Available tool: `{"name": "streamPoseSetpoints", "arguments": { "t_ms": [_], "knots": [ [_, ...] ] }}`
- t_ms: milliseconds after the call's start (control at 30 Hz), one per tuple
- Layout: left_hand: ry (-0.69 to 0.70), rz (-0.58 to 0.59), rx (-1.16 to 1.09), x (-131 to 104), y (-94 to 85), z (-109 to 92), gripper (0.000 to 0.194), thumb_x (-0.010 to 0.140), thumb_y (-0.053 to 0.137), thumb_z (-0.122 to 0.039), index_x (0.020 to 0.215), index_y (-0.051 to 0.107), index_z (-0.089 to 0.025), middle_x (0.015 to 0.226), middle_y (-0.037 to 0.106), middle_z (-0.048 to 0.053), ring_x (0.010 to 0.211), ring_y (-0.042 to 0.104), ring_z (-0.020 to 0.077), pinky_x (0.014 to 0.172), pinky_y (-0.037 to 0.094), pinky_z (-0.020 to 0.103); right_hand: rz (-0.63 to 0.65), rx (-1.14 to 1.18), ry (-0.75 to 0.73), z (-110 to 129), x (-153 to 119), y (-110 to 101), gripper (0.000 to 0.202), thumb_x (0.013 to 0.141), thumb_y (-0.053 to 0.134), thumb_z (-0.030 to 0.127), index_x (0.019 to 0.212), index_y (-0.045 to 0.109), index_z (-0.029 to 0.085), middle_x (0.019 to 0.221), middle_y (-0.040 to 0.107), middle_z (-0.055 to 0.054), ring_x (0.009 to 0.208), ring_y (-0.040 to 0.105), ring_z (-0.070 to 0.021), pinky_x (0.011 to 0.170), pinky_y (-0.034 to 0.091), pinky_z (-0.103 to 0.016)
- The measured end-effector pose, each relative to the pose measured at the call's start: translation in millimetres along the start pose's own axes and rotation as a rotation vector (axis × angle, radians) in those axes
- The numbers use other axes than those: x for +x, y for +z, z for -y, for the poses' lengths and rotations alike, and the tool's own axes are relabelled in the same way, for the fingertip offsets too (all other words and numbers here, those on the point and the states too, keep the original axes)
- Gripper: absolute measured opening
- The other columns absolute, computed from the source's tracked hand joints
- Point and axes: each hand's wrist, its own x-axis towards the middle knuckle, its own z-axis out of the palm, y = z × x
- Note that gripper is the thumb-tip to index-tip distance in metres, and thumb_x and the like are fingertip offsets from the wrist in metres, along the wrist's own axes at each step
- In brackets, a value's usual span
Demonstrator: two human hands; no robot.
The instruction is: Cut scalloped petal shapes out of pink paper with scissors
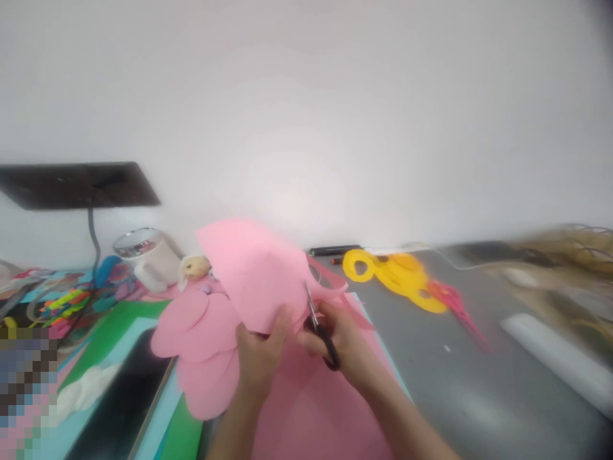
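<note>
My left hand (263,348) grips the lower edge of a curved sheet of pink paper (256,268), thumb on top. In my right hand (338,335) is a pair of scissors with black handles (327,345). The blades point up and lie against the right edge of the sheet, where a thin pink strip (335,291) curls away. To the left of my left hand, several rounded pink paper pieces (205,370) overlap in a pile. Beneath both hands lies more pink paper (316,409).
Yellow paper rings (359,265) and pink scissors (457,310) lie to the right on the grey table (431,370). A white mug (156,262) stands back left. A dark phone-like slab (124,396) rests on coloured sheets. A white roll-like object (555,361) is far right.
</note>
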Motion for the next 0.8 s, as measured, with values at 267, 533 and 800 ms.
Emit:
{"name": "streamPoseSetpoints", "arguments": {
  "t_ms": [267, 533, 800],
  "knots": [
    [-0.005, 0.022, -0.019, 0, 0.0, -3, 0.033, 0.059, 0.071, -0.040, 0.044, 0.053, -0.017, 0.041, 0.048, -0.002, 0.041, 0.045, 0.0114, 0.040, 0.038, 0.024, -0.013, 0.025, 0.019, 8, -2, 4, 0.021, 0.057, 0.067, 0.016, 0.063, 0.047, 0.020, 0.053, 0.044, 0.007, 0.049, 0.039, -0.0091, 0.046, 0.027, -0.021],
    [0.034, 0.087, -0.057, 6, -2.6, 10, 0.043, 0.062, 0.072, -0.039, 0.037, 0.045, -0.018, 0.037, 0.038, -0.004, 0.039, 0.037, 0.0082, 0.037, 0.028, 0.023, -0.017, -0.019, 0.023, 6, -1, 4, 0.020, 0.058, 0.065, 0.016, 0.063, 0.046, 0.021, 0.051, 0.046, 0.007, 0.047, 0.040, -0.0095, 0.044, 0.027, -0.022],
    [-0.023, 0.055, -0.041, 5, -1.6, 8, 0.043, 0.059, 0.073, -0.042, 0.036, 0.049, -0.016, 0.037, 0.045, -0.001, 0.038, 0.043, 0.0107, 0.038, 0.034, 0.024, 0.036, 0.007, -0.040, 3, 0, 4, 0.025, 0.062, 0.072, 0.017, 0.069, 0.049, 0.020, 0.056, 0.044, 0.007, 0.051, 0.038, -0.0094, 0.047, 0.027, -0.022]
  ]
}}
